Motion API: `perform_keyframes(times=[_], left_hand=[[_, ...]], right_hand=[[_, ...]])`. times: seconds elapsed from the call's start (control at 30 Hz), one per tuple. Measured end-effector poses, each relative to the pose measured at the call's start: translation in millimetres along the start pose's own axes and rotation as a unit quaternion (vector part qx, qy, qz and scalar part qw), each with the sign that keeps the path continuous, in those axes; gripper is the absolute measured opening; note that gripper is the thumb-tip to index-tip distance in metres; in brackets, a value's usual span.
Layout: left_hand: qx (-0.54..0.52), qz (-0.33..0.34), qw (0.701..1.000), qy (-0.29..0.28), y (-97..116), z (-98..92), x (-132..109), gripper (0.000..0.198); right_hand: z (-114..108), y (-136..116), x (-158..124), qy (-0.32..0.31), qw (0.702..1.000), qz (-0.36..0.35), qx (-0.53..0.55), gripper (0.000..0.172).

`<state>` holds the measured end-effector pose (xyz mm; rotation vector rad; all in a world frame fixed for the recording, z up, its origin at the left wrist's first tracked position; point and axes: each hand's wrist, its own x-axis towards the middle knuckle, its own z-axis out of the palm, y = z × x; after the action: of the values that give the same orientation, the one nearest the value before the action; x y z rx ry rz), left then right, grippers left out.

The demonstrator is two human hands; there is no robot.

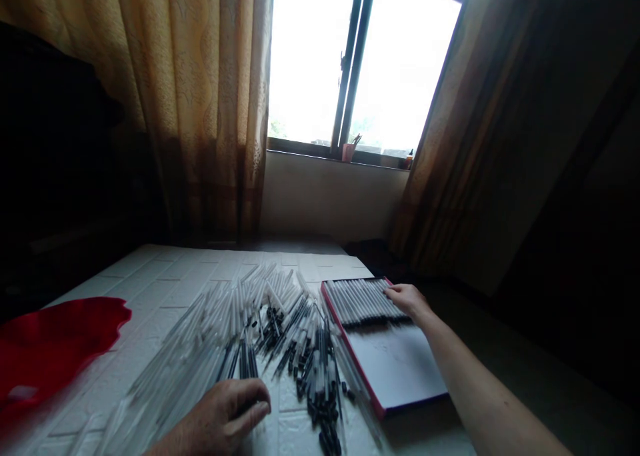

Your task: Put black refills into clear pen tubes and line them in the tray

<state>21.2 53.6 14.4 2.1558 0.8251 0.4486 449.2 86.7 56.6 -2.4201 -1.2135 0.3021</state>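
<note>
My right hand (411, 301) reaches to the far right corner of a shallow red-edged box (395, 369). Its fingers pinch at the upper end of the last pen in a row of clear pen barrels with black tips (367, 301) lying side by side in the box. My left hand (233, 413) is low over the table, its fingers curled towards the thumb; whatever they hold, if anything, is hidden. Just beyond it lie dark pen refills (247, 359). Black caps (323, 406) and more pen parts are heaped between the hand and the box.
Many clear plastic tubes (185, 349) spread over the left half of the white brick-patterned table (165, 263). A red scalloped item (60, 343) sits at the left edge. Behind are curtains (200, 96) and a window, with a pink cup (348, 152) on its sill.
</note>
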Motion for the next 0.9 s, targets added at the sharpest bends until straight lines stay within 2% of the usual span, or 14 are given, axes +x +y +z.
perform_keyframes(times=[0.13,0.27,0.4,0.53,0.7,0.9], left_hand=[[-0.057,0.001,0.998,0.033,-3.6,3.2,1.9,0.032],[-0.111,-0.007,0.989,0.093,-9.7,4.8,4.2,0.039],[-0.16,-0.025,0.972,0.168,-17.0,0.3,5.7,0.045],[-0.195,-0.039,0.951,0.239,-22.4,-6.3,7.5,0.051],[-0.224,-0.048,0.926,0.301,-22.1,-11.3,9.2,0.054],[-0.234,-0.066,0.898,0.368,-15.2,-22.7,8.1,0.058]], right_hand=[[3.1,-17.4,-19.4,-0.008,0.996,-0.078,0.044,0.026],[16.2,-53.5,-53.8,-0.023,0.982,-0.172,0.078,0.021],[37.3,-97.1,-95.5,-0.047,0.962,-0.261,0.067,0.02],[64.8,-133.6,-124.1,-0.054,0.951,-0.306,0.007,0.015],[93.9,-166.8,-126.1,-0.04,0.946,-0.315,-0.06,0.023],[109.6,-197.7,-96.3,-0.017,0.948,-0.307,-0.084,0.034]])
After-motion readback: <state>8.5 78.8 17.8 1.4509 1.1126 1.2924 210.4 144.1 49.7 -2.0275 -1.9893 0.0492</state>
